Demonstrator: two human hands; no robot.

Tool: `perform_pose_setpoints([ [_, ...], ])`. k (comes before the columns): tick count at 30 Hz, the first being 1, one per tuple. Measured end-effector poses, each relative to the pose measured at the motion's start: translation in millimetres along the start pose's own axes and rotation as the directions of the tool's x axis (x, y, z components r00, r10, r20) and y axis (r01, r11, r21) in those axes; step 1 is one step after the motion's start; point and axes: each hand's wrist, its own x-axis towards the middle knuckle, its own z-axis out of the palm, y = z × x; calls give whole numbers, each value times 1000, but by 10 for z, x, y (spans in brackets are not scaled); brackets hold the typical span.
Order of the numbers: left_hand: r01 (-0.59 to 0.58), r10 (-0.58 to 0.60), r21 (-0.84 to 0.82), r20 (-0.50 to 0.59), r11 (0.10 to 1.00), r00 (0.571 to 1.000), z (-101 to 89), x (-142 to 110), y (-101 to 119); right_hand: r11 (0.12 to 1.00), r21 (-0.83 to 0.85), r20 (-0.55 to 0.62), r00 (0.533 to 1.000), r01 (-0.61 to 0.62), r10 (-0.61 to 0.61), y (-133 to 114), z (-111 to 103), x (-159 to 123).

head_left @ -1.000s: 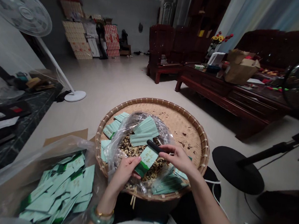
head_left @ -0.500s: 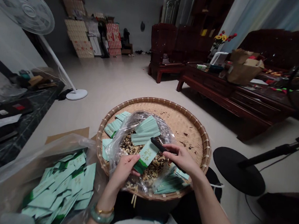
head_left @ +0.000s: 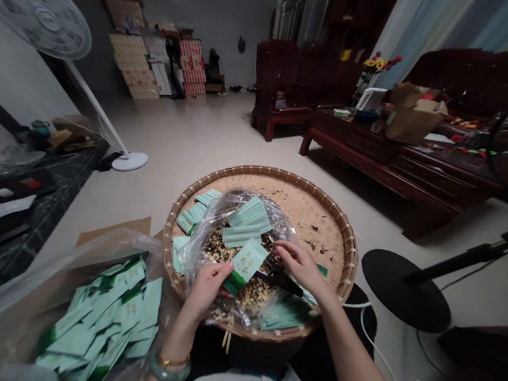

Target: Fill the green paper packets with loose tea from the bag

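My left hand (head_left: 209, 285) pinches a pale green tea sachet (head_left: 247, 263) with a dark green lower end and gold lettering. The fingers of my right hand (head_left: 300, 268) are drawn together above the clear plastic bag (head_left: 197, 242); what lies between their tips, if anything, is too dark to make out. Below that palm a black hand-held tool (head_left: 287, 283), seemingly a bag sealer, lies low over the bag. Loose dried tea mix (head_left: 258, 293) fills the bag's open mouth, and a fanned stack of sachets (head_left: 251, 217) rests on top.
A round woven bamboo tray (head_left: 351, 242) bears the bag and more sachets (head_left: 289, 314). On the left stands a plastic-lined box of sachets (head_left: 111, 314). A white cable (head_left: 377, 349) trails on the right, near a black stand base (head_left: 406, 289). A white fan (head_left: 46, 15) stands behind.
The black tool has moved from the sachet's top edge down below my right palm. My right fingers have left it. The sachet stays in my left hand, shifted slightly left.
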Motion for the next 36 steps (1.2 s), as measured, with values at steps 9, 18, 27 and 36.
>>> perform_pose_setpoints([
  [9,-147,112,174,195,974,974,67,-40,-40,977,-36,-174,961,211,-214,-221,288,-42],
  [18,-271,233,-511,-140,816,962,-24,-77,-54,871,485,-40,993,-74,107,-190,147,36],
  [27,-385,275,-651,-269,654,923,-52,-91,-45,940,-288,-77,974,184,-214,-50,365,350],
  [36,-236,124,-547,-234,803,964,25,-12,-74,691,-708,5,979,147,-203,-48,460,542],
])
